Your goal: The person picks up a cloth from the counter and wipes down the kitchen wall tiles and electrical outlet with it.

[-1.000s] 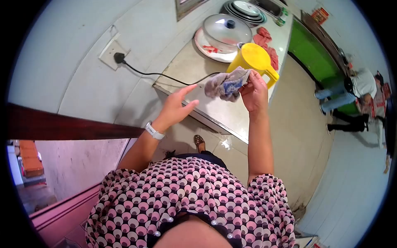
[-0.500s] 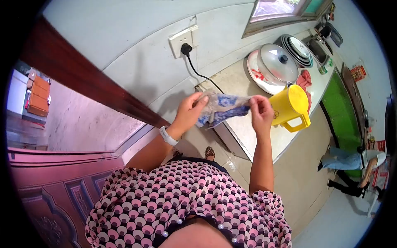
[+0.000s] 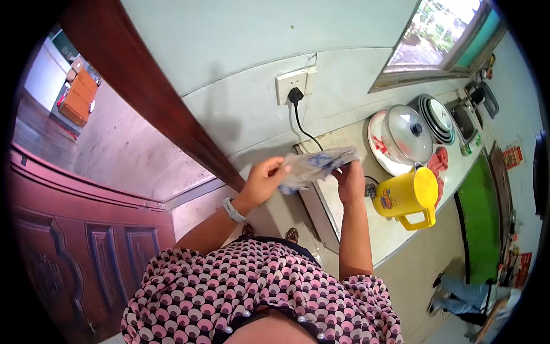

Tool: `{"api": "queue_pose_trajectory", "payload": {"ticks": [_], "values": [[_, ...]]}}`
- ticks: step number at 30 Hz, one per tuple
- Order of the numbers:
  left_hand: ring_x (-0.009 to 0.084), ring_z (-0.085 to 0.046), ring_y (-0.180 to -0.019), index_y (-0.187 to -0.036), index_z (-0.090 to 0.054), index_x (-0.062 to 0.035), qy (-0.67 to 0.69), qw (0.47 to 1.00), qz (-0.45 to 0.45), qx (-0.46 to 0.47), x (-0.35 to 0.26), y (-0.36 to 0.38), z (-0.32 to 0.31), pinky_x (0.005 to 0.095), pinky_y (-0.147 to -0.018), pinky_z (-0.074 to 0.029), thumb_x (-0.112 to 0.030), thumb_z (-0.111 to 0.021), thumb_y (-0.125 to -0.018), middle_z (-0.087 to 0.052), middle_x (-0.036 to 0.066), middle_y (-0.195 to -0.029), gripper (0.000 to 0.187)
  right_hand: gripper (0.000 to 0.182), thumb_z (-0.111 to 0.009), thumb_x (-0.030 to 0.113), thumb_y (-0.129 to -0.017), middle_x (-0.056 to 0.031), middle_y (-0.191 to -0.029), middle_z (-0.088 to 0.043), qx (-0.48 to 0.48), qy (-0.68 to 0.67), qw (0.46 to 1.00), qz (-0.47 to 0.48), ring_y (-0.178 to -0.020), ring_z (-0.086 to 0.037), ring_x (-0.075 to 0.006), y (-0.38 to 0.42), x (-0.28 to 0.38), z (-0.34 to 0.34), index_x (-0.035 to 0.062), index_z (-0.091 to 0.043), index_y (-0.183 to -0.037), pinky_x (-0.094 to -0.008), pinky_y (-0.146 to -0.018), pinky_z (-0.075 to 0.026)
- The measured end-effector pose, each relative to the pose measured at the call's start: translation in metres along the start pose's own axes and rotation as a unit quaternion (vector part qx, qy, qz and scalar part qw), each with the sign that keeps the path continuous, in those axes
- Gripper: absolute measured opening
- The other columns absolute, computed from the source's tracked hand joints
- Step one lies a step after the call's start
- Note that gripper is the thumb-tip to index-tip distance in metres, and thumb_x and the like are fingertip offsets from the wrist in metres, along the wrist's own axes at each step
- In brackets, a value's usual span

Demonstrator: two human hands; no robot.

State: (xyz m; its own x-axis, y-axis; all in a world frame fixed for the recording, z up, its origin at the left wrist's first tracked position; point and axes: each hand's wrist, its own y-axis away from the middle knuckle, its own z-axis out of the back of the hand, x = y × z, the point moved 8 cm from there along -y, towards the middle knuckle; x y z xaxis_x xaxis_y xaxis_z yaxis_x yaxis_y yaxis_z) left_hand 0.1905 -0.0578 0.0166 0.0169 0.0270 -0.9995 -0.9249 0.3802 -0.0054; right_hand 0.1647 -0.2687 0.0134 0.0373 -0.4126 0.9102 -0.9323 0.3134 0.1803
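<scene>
A crumpled, see-through plastic bag (image 3: 321, 163) with blue print is stretched between my two hands, above the counter's near corner. My left hand (image 3: 264, 180), with a pale watch on its wrist, pinches the bag's left end between thumb and fingers. At the other end, my right hand (image 3: 350, 179) grips the bag from below, its fingertips partly hidden by the plastic. Just right of that hand, a yellow plastic jug (image 3: 404, 195) with a lid and handle stands on the counter, apart from the bag.
On the counter (image 3: 395, 238) sit a lidded pot (image 3: 407, 135) on a tray, stacked basins (image 3: 435, 117) and a red cloth (image 3: 439, 161). A black plug (image 3: 295, 95) is in the wall socket. A doorway opens at left; another person (image 3: 467, 292) is at lower right.
The bag has turned, and its right end now covers my right fingertips. My right hand has moved nearer the left one. The view has shifted, bringing more of the door into sight.
</scene>
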Motion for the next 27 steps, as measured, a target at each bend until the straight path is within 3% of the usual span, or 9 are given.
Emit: {"api": "queue_pose_trajectory", "payload": {"ticks": [1, 2, 6, 9, 11, 12, 15, 22, 27], "values": [[0.0099, -0.056, -0.089, -0.113, -0.052, 0.0062, 0.006, 0.999, 0.015, 0.04, 0.002, 0.003, -0.009, 0.0243, -0.079, -0.046, -0.013, -0.057, -0.089, -0.061, 0.007, -0.1, 0.032, 0.039, -0.04, 0.039, -0.092, -0.006, -0.093, -0.062, -0.013, -0.168, 0.985, -0.036, -0.083, -0.058, -0.0198, -0.002, 0.001, -0.008, 0.0064, -0.06, -0.096, -0.0349, -0.076, -0.046], [0.0112, -0.057, -0.091, -0.116, -0.051, 0.0049, -0.036, 0.996, 0.023, 0.084, 0.003, 0.007, -0.018, 0.0254, -0.081, -0.046, -0.011, -0.055, -0.089, -0.062, 0.01, -0.103, 0.032, 0.038, -0.039, 0.041, -0.092, -0.0063, -0.098, -0.061, 0.101, -0.23, 0.968, -0.008, -0.088, -0.057, -0.0223, -0.012, 0.01, -0.02, 0.0086, -0.056, -0.103, -0.0374, -0.081, -0.045], [0.0137, -0.062, -0.086, -0.115, -0.056, -0.0027, -0.108, 0.988, -0.023, 0.11, -0.001, 0.016, -0.03, 0.0257, -0.078, -0.047, -0.014, -0.055, -0.088, -0.065, 0.01, -0.095, 0.029, 0.032, -0.042, 0.037, -0.091, -0.0068, -0.088, -0.06, 0.022, -0.322, 0.946, -0.036, -0.082, -0.058, -0.0212, -0.033, 0.034, -0.018, 0.008, -0.056, -0.095, -0.0353, -0.072, -0.047], [0.0132, -0.061, -0.085, -0.113, -0.057, -0.0019, -0.116, 0.99, -0.002, 0.081, 0.002, 0.022, -0.016, 0.0255, -0.077, -0.048, -0.015, -0.056, -0.088, -0.066, 0.01, -0.093, 0.029, 0.02, -0.05, 0.025, -0.088, -0.0031, -0.079, -0.057, -0.007, -0.203, 0.975, 0.085, -0.07, -0.055, -0.0149, -0.054, 0.07, -0.014, 0.0057, -0.057, -0.09, -0.0297, -0.061, -0.045], [0.0124, -0.06, -0.089, -0.114, -0.056, -0.0008, -0.14, 0.987, 0.027, 0.067, 0.008, 0.027, -0.001, 0.025, -0.08, -0.047, -0.014, -0.055, -0.088, -0.064, 0.01, -0.097, 0.029, 0.007, -0.057, 0.01, -0.082, 0.0013, -0.072, -0.053, -0.006, -0.028, 0.981, 0.19, -0.061, -0.048, -0.0089, -0.066, 0.098, -0.024, 0.0031, -0.058, -0.085, -0.0248, -0.054, -0.04], [0.0117, -0.059, -0.092, -0.116, -0.054, 0.0002, -0.165, 0.983, 0.054, 0.057, 0.014, 0.029, 0.009, 0.0244, -0.082, -0.046, -0.012, -0.055, -0.089, -0.063, 0.01, -0.102, 0.03, 0.005, -0.061, 0.001, -0.073, 0.0037, -0.067, -0.053, -0.01, 0.014, 0.978, 0.208, -0.058, -0.045, -0.0061, -0.072, 0.108, -0.034, 0.0006, -0.06, -0.078, -0.0211, -0.054, -0.038], [0.0113, -0.058, -0.091, -0.115, -0.055, 0.0008, -0.146, 0.985, 0.089, 0.012, 0.029, 0.04, 0.033, 0.024, -0.081, -0.046, -0.013, -0.056, -0.089, -0.063, 0.009, -0.101, 0.029, 0.006, -0.062, 0.001, -0.067, 0.0032, -0.065, -0.054, 0.045, 0.183, 0.936, 0.298, -0.059, -0.045, -0.0049, -0.106, 0.115, -0.055, 0.0002, -0.061, -0.073, -0.0193, -0.056, -0.038], [0.0126, -0.059, -0.091, -0.113, -0.055, 0.0025, -0.148, 0.979, 0.115, -0.081, 0.033, 0.06, 0.067, 0.0246, -0.082, -0.047, -0.01, -0.054, -0.09, -0.062, 0.009, -0.099, 0.026, 0.014, -0.066, 0.0, -0.058, 0.0032, -0.065, -0.054, 0.156, 0.227, 0.909, 0.312, -0.06, -0.047, -0.0051, -0.148, 0.12, -0.107, 0.0002, -0.06, -0.071, -0.0207, -0.055, -0.04], [0.0125, -0.061, -0.086, -0.111, -0.057, 0.0005, -0.144, 0.977, 0.068, -0.142, 0.033, 0.067, 0.084, 0.0255, -0.077, -0.048, -0.01, -0.056, -0.088, -0.065, 0.009, -0.095, 0.025, 0.02, -0.069, 0.002, -0.056, 0.0013, -0.064, -0.055, 0.131, 0.304, 0.887, 0.322, -0.06, -0.048, -0.0065, -0.142, 0.12, -0.109, -0.0006, -0.06, -0.073, -0.0214, -0.056, -0.042]]}}
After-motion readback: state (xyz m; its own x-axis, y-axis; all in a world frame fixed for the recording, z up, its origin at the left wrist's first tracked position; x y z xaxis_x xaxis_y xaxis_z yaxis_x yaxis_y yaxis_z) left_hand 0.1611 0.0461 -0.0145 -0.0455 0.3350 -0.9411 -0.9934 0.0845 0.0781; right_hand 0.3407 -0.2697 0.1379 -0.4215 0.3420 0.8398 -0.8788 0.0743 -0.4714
